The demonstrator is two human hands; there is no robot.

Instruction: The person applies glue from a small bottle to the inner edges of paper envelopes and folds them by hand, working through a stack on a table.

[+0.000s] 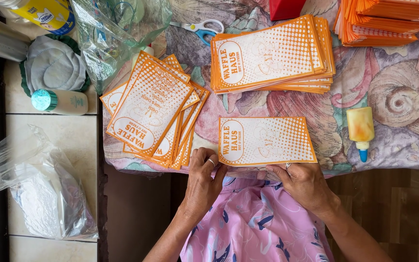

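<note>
A flat orange-and-white paper bag (265, 140) lies on the floral tablecloth (403, 97) near the table's front edge. My left hand (203, 182) rests at its lower left corner, fingers curled against the bag's edge. My right hand (302, 182) touches its lower edge from below, fingers bent under the table's rim. A fanned pile of the same bags (150, 109) lies to the left. A neat stack of bags (272, 56) sits behind the single bag.
A yellow glue bottle with a blue tip (361, 130) lies to the right. Scissors (201, 27) lie at the back, beside a clear plastic bag (115, 34). More orange sheets (389, 19) are stacked at the back right. A white bottle (60, 101) and crumpled plastic (35, 189) lie on the left.
</note>
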